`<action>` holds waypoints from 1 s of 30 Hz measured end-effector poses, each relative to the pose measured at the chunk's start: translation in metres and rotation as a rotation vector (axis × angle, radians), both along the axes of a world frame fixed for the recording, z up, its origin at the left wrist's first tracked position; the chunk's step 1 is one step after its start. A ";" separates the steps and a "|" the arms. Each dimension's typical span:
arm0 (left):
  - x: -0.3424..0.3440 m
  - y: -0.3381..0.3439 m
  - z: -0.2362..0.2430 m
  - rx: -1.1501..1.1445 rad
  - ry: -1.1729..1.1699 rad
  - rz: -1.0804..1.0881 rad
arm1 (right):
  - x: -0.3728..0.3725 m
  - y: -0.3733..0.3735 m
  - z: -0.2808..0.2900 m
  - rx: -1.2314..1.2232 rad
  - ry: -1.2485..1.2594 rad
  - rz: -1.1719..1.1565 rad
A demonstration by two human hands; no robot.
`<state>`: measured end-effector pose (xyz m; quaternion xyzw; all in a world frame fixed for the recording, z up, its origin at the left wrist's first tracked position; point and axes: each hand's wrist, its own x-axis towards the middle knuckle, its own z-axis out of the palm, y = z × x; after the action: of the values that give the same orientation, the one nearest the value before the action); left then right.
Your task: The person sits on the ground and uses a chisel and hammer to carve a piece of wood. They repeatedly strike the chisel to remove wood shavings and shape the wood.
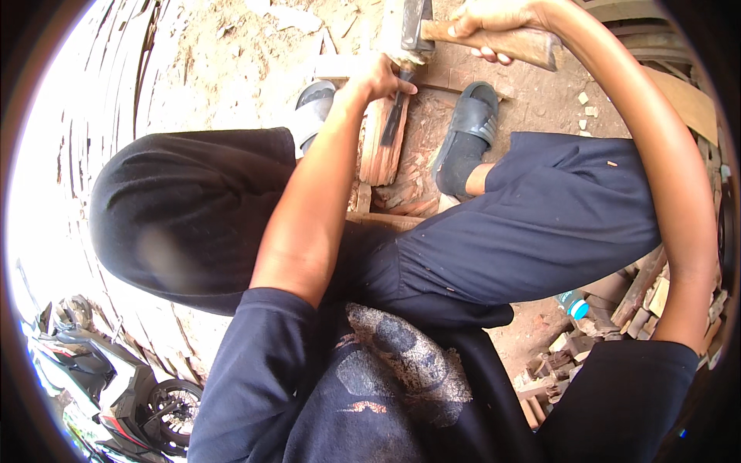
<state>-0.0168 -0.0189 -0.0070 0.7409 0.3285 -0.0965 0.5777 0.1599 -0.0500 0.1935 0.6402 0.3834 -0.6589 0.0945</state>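
My right hand [494, 23] is wrapped round the wooden handle [532, 48] of a hammer at the top of the view. Its dark metal head [415, 27] is just above my left hand [378, 79]. In the left hand's fingers is a dark, narrow chisel [394, 116], its top end pale and frayed close to the hammer head. The chisel slants down over a reddish wood block [380, 158] lying between my feet. Whether its tip touches the wood, I cannot tell.
My sandalled feet [471, 123] flank the block. Wood strips [386, 221] lie beneath it and chips on the dirt ground [231, 46]. Wood offcuts [556, 370] and a bottle with a blue cap [575, 307] are at the right. A motorbike [131, 393] stands lower left.
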 end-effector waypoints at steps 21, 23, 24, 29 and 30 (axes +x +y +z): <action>0.009 0.008 0.016 0.169 -0.176 0.012 | 0.027 -0.022 0.057 0.314 -0.099 -0.507; 0.008 0.003 0.008 0.194 -0.275 0.070 | 0.015 -0.022 0.040 0.325 -0.113 -0.474; 0.007 0.002 0.007 0.221 -0.258 0.070 | 0.013 -0.020 0.031 0.269 -0.087 -0.447; 0.006 -0.003 0.021 0.271 -0.083 0.020 | 0.005 -0.018 0.017 0.232 -0.083 -0.304; 0.006 -0.002 0.018 0.262 -0.096 0.024 | 0.009 -0.015 0.019 0.258 -0.097 -0.320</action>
<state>-0.0110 -0.0212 0.0110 0.8097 0.3192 -0.0106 0.4923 0.1684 -0.0651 0.2129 0.7309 0.3528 -0.5793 -0.0757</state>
